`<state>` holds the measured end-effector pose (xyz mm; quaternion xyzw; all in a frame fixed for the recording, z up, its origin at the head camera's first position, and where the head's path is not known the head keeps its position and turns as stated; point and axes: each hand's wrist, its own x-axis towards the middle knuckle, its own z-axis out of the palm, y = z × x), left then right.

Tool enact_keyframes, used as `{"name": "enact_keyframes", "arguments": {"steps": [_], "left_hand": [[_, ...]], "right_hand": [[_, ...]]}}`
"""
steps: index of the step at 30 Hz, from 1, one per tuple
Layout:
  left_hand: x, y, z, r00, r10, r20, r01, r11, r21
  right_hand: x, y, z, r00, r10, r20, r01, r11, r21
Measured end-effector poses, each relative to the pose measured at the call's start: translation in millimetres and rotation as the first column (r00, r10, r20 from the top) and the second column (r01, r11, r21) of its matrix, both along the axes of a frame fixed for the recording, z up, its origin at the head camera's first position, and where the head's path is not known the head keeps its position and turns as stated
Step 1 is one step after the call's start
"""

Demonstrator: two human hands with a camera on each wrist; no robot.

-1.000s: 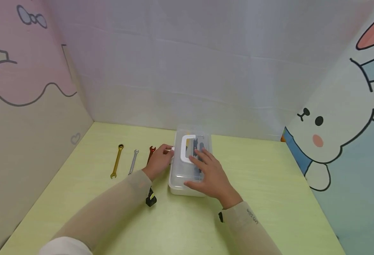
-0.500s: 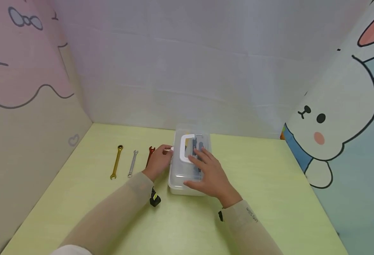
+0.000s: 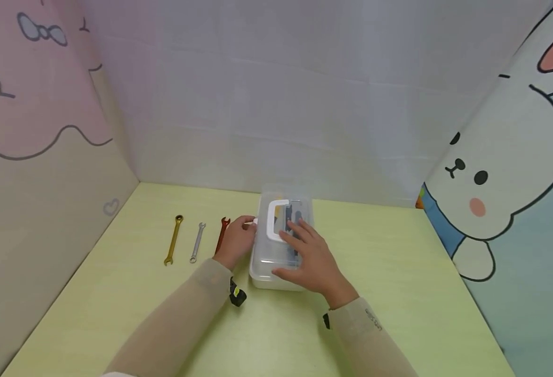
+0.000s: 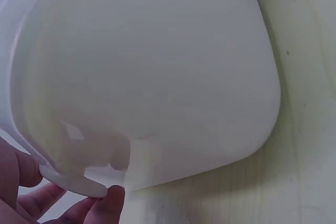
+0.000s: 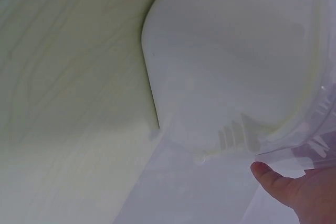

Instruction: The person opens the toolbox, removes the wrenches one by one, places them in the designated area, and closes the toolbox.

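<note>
A plastic storage box [image 3: 269, 262] with a clear lid and a white body stands on the table, dark tools showing through the lid. My left hand [image 3: 236, 240] is at its left side, and in the left wrist view the fingers and thumb pinch the white latch [image 4: 79, 183]. Spread over the lid, my right hand [image 3: 313, 257] has its fingertips near the white carry handle [image 3: 271, 222]; its thumb [image 5: 270, 176] lies along the lid edge in the right wrist view. A red open-ended wrench [image 3: 222, 234] lies just left of my left hand, its lower end hidden.
Farther left on the yellow table [image 3: 398, 272] lie a gold combination wrench [image 3: 173, 241] and a smaller silver wrench [image 3: 198, 243]. A pale wall sheet [image 3: 304, 104] closes the back, close behind the box, and printed sheets stand at both sides.
The left forearm and wrist have swung slightly to the right, while its fingers stay at the latch. My right hand and the box hold their place; the lid remains down.
</note>
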<state>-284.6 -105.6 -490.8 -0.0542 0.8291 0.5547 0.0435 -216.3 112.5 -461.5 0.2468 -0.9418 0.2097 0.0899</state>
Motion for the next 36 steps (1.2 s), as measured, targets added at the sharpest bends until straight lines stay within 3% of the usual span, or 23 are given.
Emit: {"name": "enact_keyframes", "arguments": {"steps": [9,21,36], "left_hand": [[0.0,2.9,3.9,1.000,-0.005,0.030,0.005,1.000,0.001],[0.8,4.4,4.9,0.996,-0.010,0.088,0.001,0.995,0.099],[-4.9,6.0,33.4,0.995,-0.018,0.102,0.011,0.998,0.067]], "right_hand": [[0.4,-1,1.5,1.000,0.003,-0.009,-0.003,1.000,0.003],[0.2,0,-0.2,1.000,0.006,-0.023,-0.006,1.000,-0.001],[-1.4,1,19.8,1.000,-0.025,-0.007,0.024,0.998,-0.056]]}}
